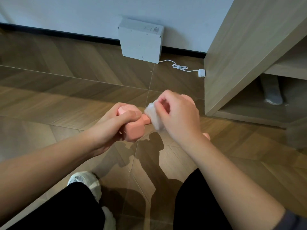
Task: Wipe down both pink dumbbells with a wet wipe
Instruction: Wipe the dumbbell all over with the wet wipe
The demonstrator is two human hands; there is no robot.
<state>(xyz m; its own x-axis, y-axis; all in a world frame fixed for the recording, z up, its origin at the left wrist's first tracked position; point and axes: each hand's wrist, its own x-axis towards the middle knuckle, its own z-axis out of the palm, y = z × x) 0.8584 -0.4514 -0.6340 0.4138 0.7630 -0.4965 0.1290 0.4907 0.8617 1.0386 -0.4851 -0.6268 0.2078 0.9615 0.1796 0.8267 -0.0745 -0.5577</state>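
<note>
Pinching wet wipe w/ R hand: thumb and fingers curled round it, wipe bunched over handle of pink dumbbell. L hand grips dumbbell's left head, thumb pressed across top, fingers curled under and mostly hidden. Dumbbell sits roughly level between the two hands, centre of scene, held above wood floor w/ shadows below. Pink bits show at far side of R hand and by R wrist; can't tell if same dumbbell or the second. Far: white box leaning against wall, white cable w/ plug trailing right. Right: wooden cabinet. Near left: white shoe, black trousers.
</note>
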